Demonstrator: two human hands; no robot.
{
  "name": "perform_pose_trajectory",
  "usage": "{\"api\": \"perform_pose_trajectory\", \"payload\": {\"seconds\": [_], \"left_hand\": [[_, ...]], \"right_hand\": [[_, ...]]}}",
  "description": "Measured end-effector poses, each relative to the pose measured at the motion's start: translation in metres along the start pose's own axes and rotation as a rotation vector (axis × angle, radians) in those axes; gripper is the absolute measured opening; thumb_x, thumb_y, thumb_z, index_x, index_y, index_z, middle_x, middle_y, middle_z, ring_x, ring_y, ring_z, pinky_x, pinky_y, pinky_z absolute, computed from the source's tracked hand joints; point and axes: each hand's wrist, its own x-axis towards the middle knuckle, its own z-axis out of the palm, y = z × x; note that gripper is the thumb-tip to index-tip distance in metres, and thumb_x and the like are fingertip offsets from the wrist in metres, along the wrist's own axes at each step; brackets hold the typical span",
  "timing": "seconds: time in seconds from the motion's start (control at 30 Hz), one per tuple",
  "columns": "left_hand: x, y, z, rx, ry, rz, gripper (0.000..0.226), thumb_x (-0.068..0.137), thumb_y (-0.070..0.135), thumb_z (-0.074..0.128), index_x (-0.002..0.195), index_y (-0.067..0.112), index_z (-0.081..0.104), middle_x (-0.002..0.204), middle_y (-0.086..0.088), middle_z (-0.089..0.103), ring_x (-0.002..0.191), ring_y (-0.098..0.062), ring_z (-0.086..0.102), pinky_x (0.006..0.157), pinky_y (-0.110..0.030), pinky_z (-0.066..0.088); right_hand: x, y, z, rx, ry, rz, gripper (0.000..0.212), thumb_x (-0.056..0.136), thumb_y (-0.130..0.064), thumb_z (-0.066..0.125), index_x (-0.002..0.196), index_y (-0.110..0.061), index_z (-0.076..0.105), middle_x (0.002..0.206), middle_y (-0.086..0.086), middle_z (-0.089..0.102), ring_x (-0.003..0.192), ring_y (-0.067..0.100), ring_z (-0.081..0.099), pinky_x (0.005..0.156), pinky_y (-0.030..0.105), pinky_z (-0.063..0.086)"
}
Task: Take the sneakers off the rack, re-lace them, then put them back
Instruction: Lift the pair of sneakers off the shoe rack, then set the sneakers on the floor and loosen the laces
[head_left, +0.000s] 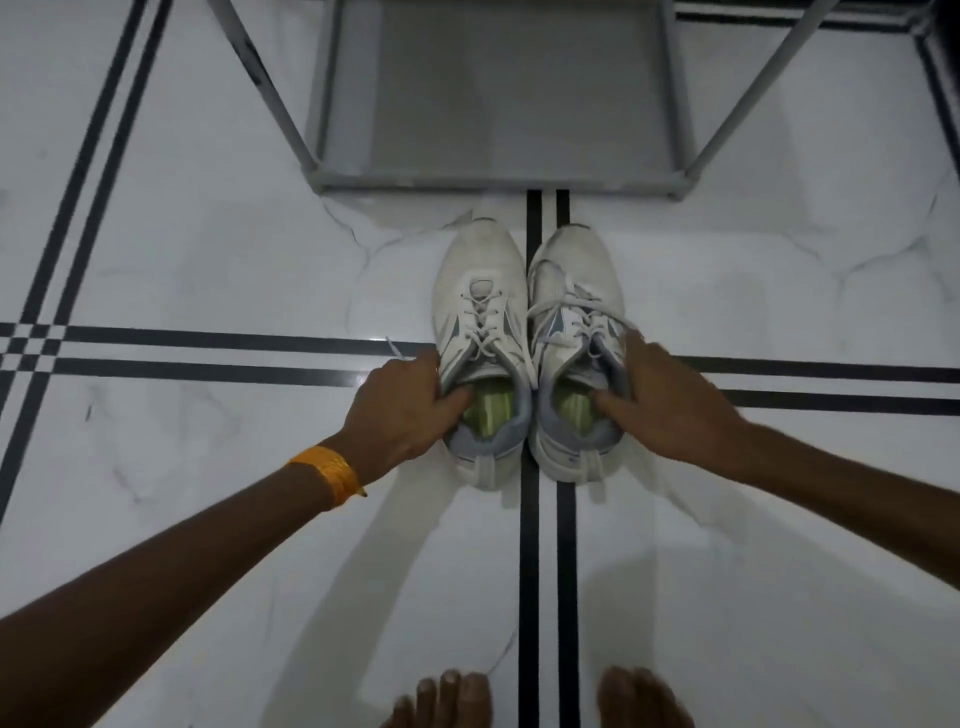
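Two white sneakers with grey collars and green insoles stand side by side on the floor, toes pointing at the rack. My left hand (402, 410) grips the left sneaker (480, 317) at its collar, thumb inside the opening. My right hand (657, 402) grips the right sneaker (574, 306) the same way, thumb inside. Both sneakers are laced; a loose lace end lies on the floor by my left hand. The grey metal shoe rack (493, 179) stands just beyond the toes, and the shelf I can see carries nothing.
The floor is white marble tile (208, 249) with black double stripes crossing under the sneakers. My bare feet (540, 699) show at the bottom edge. An orange band circles my left wrist (327, 470).
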Motion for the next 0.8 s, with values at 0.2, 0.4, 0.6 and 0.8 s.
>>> {"api": "perform_pose_trajectory", "payload": {"seconds": [0.2,0.4,0.6,0.8], "left_hand": [[-0.005,0.003,-0.038,-0.084,0.145,0.088,0.043,0.092,0.058,0.044,0.1,0.022,0.066,0.098,0.004,0.068,0.066,-0.014,0.065,0.06,-0.027,0.046],[0.001,0.013,-0.028,-0.235,0.11,0.094,0.014,0.097,0.021,0.055,0.09,0.009,0.057,0.08,-0.009,0.067,0.06,-0.024,0.069,0.052,-0.026,0.054],[0.002,0.02,-0.028,-0.355,0.102,0.001,0.009,0.101,0.015,0.041,0.098,0.009,0.048,0.09,-0.011,0.064,0.069,-0.022,0.063,0.059,-0.031,0.058],[0.006,0.024,-0.026,-0.526,-0.028,-0.109,0.017,0.095,0.016,0.051,0.091,0.003,0.062,0.094,-0.012,0.059,0.08,-0.021,0.051,0.065,-0.027,0.047]], "right_hand": [[-0.02,-0.055,-0.044,0.118,0.412,-0.326,0.041,0.092,-0.025,0.06,0.13,-0.012,0.057,0.13,0.006,0.057,0.098,0.027,0.063,0.086,0.028,0.042],[0.013,-0.084,-0.003,0.184,0.149,-0.288,0.014,0.091,-0.011,0.061,0.097,-0.002,0.071,0.076,0.012,0.074,0.058,0.017,0.07,0.058,0.024,0.057],[0.014,-0.086,-0.001,0.25,0.168,-0.234,0.02,0.082,-0.001,0.069,0.062,-0.006,0.068,0.057,0.006,0.066,0.048,0.01,0.06,0.06,0.029,0.056],[0.025,-0.077,-0.005,0.3,0.12,-0.058,0.012,0.083,-0.001,0.061,0.08,0.005,0.072,0.081,0.016,0.073,0.076,0.025,0.07,0.072,0.037,0.059]]}}
